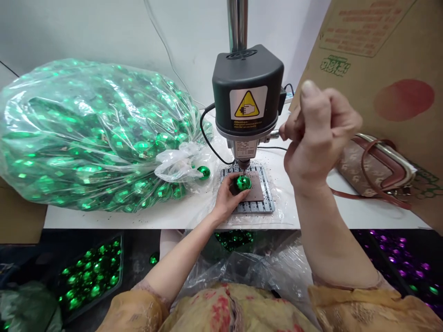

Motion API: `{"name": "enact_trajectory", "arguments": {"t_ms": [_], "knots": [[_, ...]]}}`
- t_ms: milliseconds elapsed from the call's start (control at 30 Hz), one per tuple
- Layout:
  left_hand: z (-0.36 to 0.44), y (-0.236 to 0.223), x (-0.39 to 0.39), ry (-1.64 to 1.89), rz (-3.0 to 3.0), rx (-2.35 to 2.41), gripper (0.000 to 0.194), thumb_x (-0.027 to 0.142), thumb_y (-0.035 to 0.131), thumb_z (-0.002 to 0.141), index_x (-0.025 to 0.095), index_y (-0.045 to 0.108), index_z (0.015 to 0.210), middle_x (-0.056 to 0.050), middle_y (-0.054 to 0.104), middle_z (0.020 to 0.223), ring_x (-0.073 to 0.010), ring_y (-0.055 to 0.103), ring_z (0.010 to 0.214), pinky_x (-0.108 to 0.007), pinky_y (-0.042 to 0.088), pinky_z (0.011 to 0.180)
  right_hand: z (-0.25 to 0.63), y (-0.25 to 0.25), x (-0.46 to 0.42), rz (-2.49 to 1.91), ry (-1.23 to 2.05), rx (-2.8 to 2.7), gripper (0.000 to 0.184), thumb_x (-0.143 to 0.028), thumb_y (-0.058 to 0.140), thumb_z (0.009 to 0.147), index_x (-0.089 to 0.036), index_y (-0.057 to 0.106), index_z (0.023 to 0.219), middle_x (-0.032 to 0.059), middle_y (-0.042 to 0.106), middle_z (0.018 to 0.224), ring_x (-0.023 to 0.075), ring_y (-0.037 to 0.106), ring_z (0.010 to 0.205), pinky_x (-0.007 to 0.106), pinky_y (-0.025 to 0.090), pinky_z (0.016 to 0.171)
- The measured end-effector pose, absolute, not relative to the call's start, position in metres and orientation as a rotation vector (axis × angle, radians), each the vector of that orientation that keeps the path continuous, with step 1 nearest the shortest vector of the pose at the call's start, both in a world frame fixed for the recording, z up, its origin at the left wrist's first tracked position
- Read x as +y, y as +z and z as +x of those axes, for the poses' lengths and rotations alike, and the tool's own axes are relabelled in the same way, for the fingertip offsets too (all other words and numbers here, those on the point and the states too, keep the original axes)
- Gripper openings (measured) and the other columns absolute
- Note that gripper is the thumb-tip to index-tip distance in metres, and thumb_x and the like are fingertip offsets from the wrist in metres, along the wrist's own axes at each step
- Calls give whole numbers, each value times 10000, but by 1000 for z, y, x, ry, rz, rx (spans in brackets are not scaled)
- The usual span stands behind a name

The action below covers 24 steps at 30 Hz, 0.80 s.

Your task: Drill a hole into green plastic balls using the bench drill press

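A shiny green ball [244,183] sits on the brown pad of the drill press base, directly under the bit. My left hand [228,196] is closed around it, thumb in front and fingers behind. Above stands the black drill press [247,92] with a yellow warning label on its front. My right hand [320,131] is raised at the machine's right side, its fingers curled round the feed lever [274,134]; most of the lever is hidden by the hand. The bit's tip appears to meet the top of the ball.
A big clear bag of green balls [97,133] fills the table's left side, one loose ball [204,173] by its knot. At right are a handbag [374,166] and a cardboard box [380,60]. Below the table edge, a crate [119,272] holds green balls; purple ones [401,258] lie right.
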State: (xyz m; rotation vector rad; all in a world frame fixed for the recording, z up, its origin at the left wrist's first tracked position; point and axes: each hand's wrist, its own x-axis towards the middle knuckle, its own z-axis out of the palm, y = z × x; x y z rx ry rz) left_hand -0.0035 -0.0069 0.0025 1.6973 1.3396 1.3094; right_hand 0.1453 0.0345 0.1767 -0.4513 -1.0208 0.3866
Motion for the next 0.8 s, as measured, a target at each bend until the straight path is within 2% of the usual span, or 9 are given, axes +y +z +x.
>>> {"name": "enact_trajectory", "arguments": {"t_ms": [100,167,333,400,467,567,633,700,800], "knots": [[-10,0,-41,1379,1991,1412,445,381,764,812,224,598,1194,-116,668,1167,-275,646,1116,-443,533,965,147,188,42,-483,402,-1055,454,-382,616,868,-213,310,579,-87,299,443,28,302,403,239,252,412],[-18,-10,-70,1275,2310,1245,435,404,740,833,237,602,1211,-131,662,1190,-270,655,1097,-411,550,916,147,188,43,-523,357,-1065,450,-433,596,870,-212,313,598,-88,303,460,25,309,416,234,277,435],[-41,-50,-131,339,2837,984,364,349,622,932,262,596,1285,-164,664,1251,-227,675,881,-351,542,747,145,187,40,-530,294,-1046,465,-535,586,818,-212,332,602,-90,299,467,25,318,425,237,302,462],[-48,-58,-140,205,2835,997,404,367,614,940,262,575,1328,-171,651,1286,-217,667,850,-335,534,715,144,187,39,-476,317,-1025,455,-515,627,798,-211,358,592,-90,302,454,33,323,411,249,281,447],[-55,-55,-135,403,2847,924,373,386,613,940,270,603,1294,-137,687,1205,-187,655,787,-300,519,675,145,188,39,-440,341,-1013,443,-485,657,792,-211,376,586,-87,324,445,41,328,393,261,254,424],[-67,-33,-101,854,2770,1050,273,276,545,964,279,649,1216,-96,710,1074,-177,659,799,-293,529,723,145,187,39,-432,349,-1020,432,-446,661,811,-207,380,587,-87,360,442,33,338,374,248,250,403],[-74,-14,-63,987,2561,1450,303,219,481,970,251,652,1218,-130,681,1148,-233,665,971,-364,538,868,145,186,38,-445,349,-1014,422,-415,644,836,-199,376,592,-91,375,452,18,351,379,227,265,411],[-82,3,-22,946,2345,1836,343,186,464,950,213,642,1242,-175,621,1266,-309,608,1136,-458,500,972,144,185,37,-448,353,-1006,413,-381,623,858,-194,368,593,-92,378,454,9,352,385,219,264,419],[-94,16,25,809,2218,2085,425,97,525,858,158,631,1266,-209,591,1265,-380,547,1195,-555,423,1038,144,185,36,-432,360,-1012,399,-353,607,873,-192,369,594,-92,380,449,7,345,388,223,260,425]]}}
